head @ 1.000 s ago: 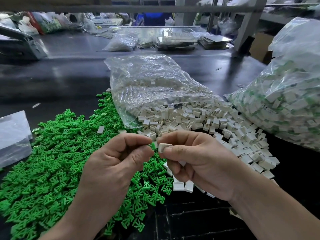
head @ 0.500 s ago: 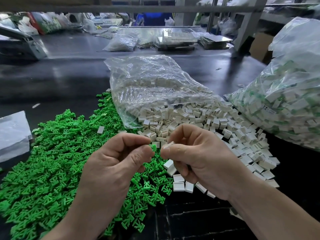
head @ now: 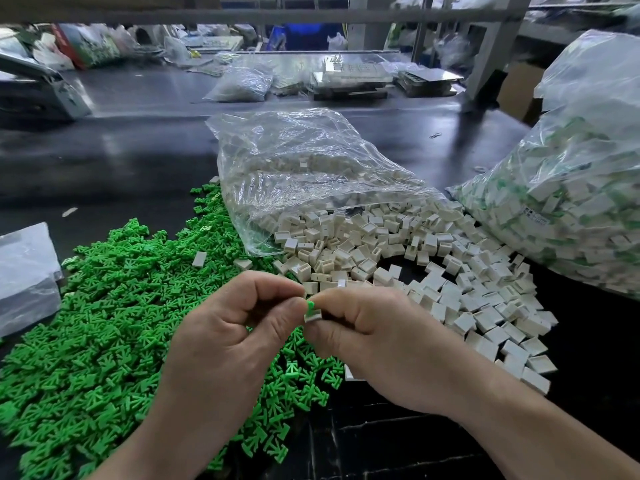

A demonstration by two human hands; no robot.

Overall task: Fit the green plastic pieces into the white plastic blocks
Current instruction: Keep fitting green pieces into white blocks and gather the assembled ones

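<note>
Currently left hand (head: 221,341) pinches green piece (head: 310,303) part-seated in right hand (head: 381,344)-pinched white block (head: 313,316); big green pile (head: 97,341), white pile (head: 467,289) remain.

text: none legible | label (head: 535,216) on right bag (head: 571,181): too small to read

Dark glossy worktable (head: 138,161) w/ pale reflections. Grey metal bar (head: 311,16) runs across top of view. Grey post (head: 491,53) at back right, cardboard box (head: 519,88) just beside it. Far end of table: flat trays (head: 349,77), small clear bag (head: 242,83), grey machine (head: 41,95) at left. Blue object (head: 301,36) behind, can't tell what.
</note>
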